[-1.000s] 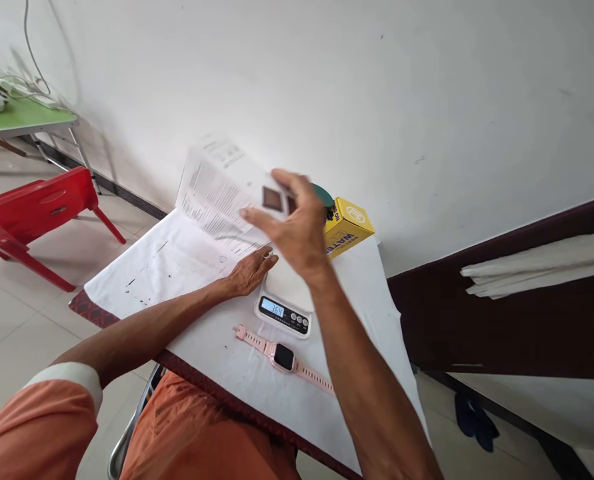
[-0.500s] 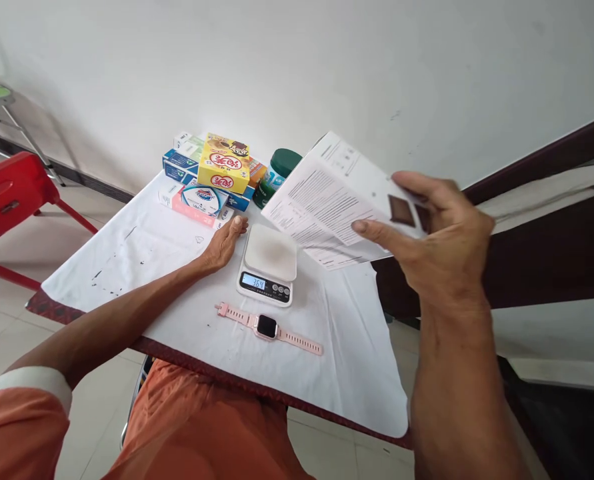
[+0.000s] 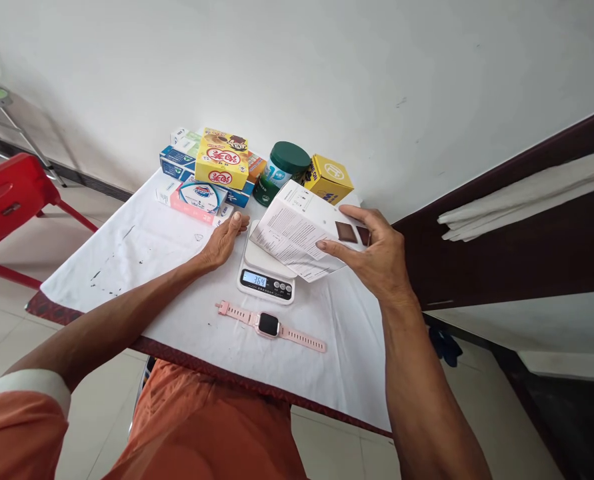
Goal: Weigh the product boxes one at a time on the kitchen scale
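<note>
My right hand (image 3: 377,257) grips a white printed box (image 3: 299,230) and holds it just above the platform of a small white kitchen scale (image 3: 267,277), whose display reads 364. My left hand (image 3: 223,241) rests flat on the white tablecloth (image 3: 147,260) beside the scale's left edge, fingers stretched out and holding nothing. A pink smartwatch (image 3: 269,325) lies flat in front of the scale, nearer to me.
At the table's far edge stand a stack of small boxes (image 3: 211,173), a green-lidded jar (image 3: 283,170) and a yellow box (image 3: 329,179). A red plastic chair (image 3: 11,200) is at the left. A dark wooden rail (image 3: 517,240) runs along the right.
My right hand has carried the printed box from the left, swung it out to the right, then brought it down and in over the scale. The left hand stayed beside the scale.
</note>
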Motion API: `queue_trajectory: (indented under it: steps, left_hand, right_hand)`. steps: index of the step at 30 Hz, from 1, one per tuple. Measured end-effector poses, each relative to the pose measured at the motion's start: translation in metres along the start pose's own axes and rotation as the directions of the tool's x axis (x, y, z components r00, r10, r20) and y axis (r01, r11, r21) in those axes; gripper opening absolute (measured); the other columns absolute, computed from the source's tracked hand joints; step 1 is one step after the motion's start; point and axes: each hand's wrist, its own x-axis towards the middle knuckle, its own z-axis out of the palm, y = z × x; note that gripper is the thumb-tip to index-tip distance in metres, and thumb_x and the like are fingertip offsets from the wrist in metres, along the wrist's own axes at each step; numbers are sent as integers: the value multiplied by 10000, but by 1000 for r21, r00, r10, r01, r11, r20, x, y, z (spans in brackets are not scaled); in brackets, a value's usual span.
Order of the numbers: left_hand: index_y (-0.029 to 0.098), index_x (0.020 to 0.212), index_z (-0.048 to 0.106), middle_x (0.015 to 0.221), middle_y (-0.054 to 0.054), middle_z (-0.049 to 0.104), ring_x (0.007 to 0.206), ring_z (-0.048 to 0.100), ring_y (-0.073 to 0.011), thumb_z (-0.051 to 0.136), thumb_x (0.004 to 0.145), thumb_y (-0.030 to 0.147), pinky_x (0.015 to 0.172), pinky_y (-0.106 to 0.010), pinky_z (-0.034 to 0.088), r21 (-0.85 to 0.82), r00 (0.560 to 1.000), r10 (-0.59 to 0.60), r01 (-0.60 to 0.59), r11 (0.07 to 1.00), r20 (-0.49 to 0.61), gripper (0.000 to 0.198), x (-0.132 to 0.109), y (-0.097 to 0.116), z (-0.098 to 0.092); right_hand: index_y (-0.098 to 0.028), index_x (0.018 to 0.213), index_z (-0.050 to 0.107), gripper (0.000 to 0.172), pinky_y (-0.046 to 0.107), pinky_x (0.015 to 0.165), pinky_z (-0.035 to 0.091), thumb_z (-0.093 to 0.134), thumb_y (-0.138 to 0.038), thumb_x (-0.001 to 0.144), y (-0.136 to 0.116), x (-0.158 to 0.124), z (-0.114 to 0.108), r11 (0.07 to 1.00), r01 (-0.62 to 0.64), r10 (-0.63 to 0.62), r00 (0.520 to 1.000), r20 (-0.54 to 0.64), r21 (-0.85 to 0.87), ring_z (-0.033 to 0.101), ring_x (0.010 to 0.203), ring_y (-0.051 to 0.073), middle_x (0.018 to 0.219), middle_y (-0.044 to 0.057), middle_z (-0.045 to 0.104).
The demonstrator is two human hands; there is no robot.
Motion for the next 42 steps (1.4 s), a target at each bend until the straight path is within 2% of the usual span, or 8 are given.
queue_trajectory:
  steps: [13, 22, 24, 26, 29, 31, 37, 42]
  left_hand:
    - [120, 1272, 741, 1332, -216, 760, 1244, 729, -329, 268, 1046, 821, 1152, -513, 559, 34, 1000, 18, -18, 999, 12, 875, 1, 0, -2]
    - [118, 1241, 739, 1380, -207, 737, 1240, 727, -305, 303, 1050, 810, 1139, -457, 560, 41, 999, 21, -23, 999, 36, 840, -1, 4, -2]
    - [121, 1213, 745, 1350, -203, 749, 1216, 729, -304, 299, 1051, 809, 1125, -463, 563, 45, 999, 28, -30, 999, 37, 836, -1, 4, -2]
    - [134, 1188, 752, 1315, -190, 765, 1200, 730, -300, 293, 1049, 814, 1112, -458, 565, 54, 999, 35, -37, 998, 39, 832, -1, 4, -2]
    - [162, 1169, 764, 1289, -166, 778, 1188, 734, -292, 282, 1036, 838, 1094, -439, 573, 73, 999, 39, -42, 996, 38, 841, -1, 5, -2]
    - [166, 1168, 772, 1284, -168, 779, 1188, 735, -297, 279, 1024, 854, 1090, -440, 579, 84, 998, 46, -49, 995, 39, 858, -2, 5, -2]
    - [161, 1140, 773, 1271, -187, 774, 1159, 740, -312, 253, 943, 959, 1077, -464, 599, 91, 999, 44, -46, 995, 21, 972, -1, 5, -3]
    - [159, 1168, 770, 1233, -194, 778, 1158, 738, -329, 259, 928, 971, 1080, -477, 594, 89, 999, 35, -37, 995, 19, 989, 0, 3, -3]
  right_hand:
    - [-289, 1285, 729, 709, 548, 1067, 613, 947, -605, 690, 5, -6, -1, 991, -77, 72, 996, 47, 113, 730, 1207, 324, 1402, 87, 698]
    - [-329, 1447, 598, 858, 582, 1096, 550, 721, -860, 785, 31, -19, 5, 968, -83, 110, 988, -105, 236, 593, 1427, 367, 1488, 130, 645]
    - [-319, 1421, 602, 831, 566, 1049, 567, 525, -924, 856, 44, -31, 12, 931, -138, 211, 959, -191, 337, 590, 1424, 366, 1466, 137, 636]
    - [-301, 1314, 631, 804, 531, 988, 582, 394, -937, 884, 53, -47, 21, 853, -224, 380, 885, -268, 472, 624, 1360, 350, 1370, 132, 655]
    - [-267, 1144, 635, 752, 476, 895, 589, 453, -934, 850, 59, -70, 34, 732, -328, 572, 771, -279, 597, 683, 1167, 311, 1165, 107, 675]
    - [-253, 1095, 633, 737, 445, 848, 585, 516, -929, 829, 58, -81, 39, 707, -359, 607, 750, -262, 609, 687, 1073, 286, 1093, 94, 674]
    - [-256, 1149, 644, 721, 418, 855, 585, 547, -902, 845, 51, -80, 34, 748, -311, 533, 808, -251, 586, 680, 1106, 266, 1150, 94, 683]
    - [-327, 1385, 579, 888, 495, 993, 588, 654, -931, 739, 52, -66, 28, 813, -274, 383, 916, -117, 513, 614, 1377, 321, 1495, 119, 624]
